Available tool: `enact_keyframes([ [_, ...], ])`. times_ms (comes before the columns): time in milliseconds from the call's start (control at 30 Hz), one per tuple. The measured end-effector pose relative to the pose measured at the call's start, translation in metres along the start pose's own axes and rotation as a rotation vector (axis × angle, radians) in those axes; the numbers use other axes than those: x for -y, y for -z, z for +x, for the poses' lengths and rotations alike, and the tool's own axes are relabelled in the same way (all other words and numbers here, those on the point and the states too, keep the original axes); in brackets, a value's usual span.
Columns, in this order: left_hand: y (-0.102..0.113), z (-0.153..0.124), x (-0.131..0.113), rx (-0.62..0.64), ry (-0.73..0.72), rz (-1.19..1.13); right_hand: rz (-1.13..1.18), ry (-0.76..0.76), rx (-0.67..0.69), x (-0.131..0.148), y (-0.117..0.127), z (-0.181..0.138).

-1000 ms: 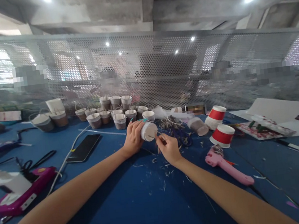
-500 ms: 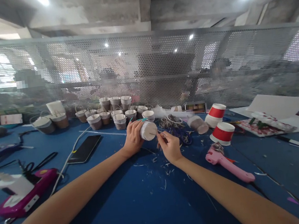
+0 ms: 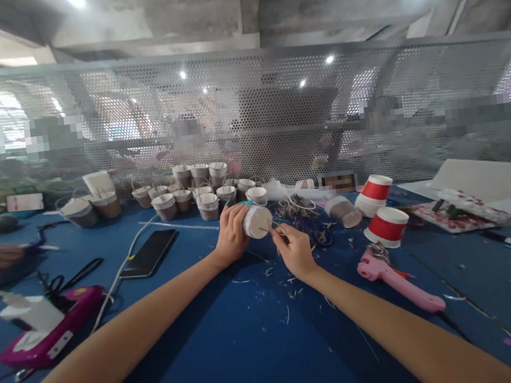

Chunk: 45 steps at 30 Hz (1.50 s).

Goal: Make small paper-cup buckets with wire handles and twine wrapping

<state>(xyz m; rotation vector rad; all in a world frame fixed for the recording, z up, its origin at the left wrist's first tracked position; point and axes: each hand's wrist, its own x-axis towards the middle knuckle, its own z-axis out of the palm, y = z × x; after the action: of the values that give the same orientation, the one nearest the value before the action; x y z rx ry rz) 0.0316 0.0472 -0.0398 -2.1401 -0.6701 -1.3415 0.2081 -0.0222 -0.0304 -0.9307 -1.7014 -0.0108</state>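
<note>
Here, the left hand (image 3: 231, 235) wraps around a white cup (image 3: 256, 223) tipped sideways over the blue table (image 3: 237, 349); the right hand (image 3: 296, 250) bunches its fingers at the cup's round end, grip unclear.

- The held cup (image 3: 254, 221) is faced in matt, paper-like material.
- Smooth plastic is seen on the glue gun (image 3: 403, 285).
- Perforated metal is seen in the partition (image 3: 287, 110).

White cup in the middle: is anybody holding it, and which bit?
Yes: the left grip holds the white cup by its side. The right grip is by the thin strip at its round end; I can't tell whether it's pinched.
</note>
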Motion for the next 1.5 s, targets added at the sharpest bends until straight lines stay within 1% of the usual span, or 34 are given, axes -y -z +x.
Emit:
enact_keyframes([
  [67,-0.0003,-0.0001,0.0,-0.002,-0.002,-0.001,0.001,-0.004,-0.01,0.0013,0.0014,-0.0001],
  [267,-0.0006,-0.0006,0.0007,0.012,0.008,-0.007,-0.014,0.023,0.016,0.0,-0.0012,0.0006],
  [400,0.0005,0.0,0.0002,0.028,-0.005,-0.016,-0.049,0.026,-0.022,-0.0025,-0.0039,0.0013],
  [567,0.0007,0.0011,-0.0011,0.002,0.008,-0.008,-0.074,0.019,-0.073,-0.0031,-0.0013,0.0001],
  [667,0.0002,0.001,-0.0014,0.006,0.009,-0.004,-0.078,0.014,-0.082,-0.0043,0.0001,0.0001],
  [767,0.0001,0.0005,-0.0012,0.013,0.003,-0.018,-0.079,0.024,-0.068,-0.0055,-0.0014,0.0008],
  [967,0.0005,0.0004,-0.0016,0.015,0.005,-0.017,-0.05,0.061,0.013,-0.0026,-0.0042,0.0012],
  [1167,-0.001,0.0002,-0.001,-0.002,0.004,0.0,-0.031,0.035,-0.003,0.0002,-0.0006,0.0008],
  [1500,0.0005,0.001,-0.0023,0.02,0.006,-0.003,-0.045,0.038,0.01,0.0009,-0.0032,0.0025],
])
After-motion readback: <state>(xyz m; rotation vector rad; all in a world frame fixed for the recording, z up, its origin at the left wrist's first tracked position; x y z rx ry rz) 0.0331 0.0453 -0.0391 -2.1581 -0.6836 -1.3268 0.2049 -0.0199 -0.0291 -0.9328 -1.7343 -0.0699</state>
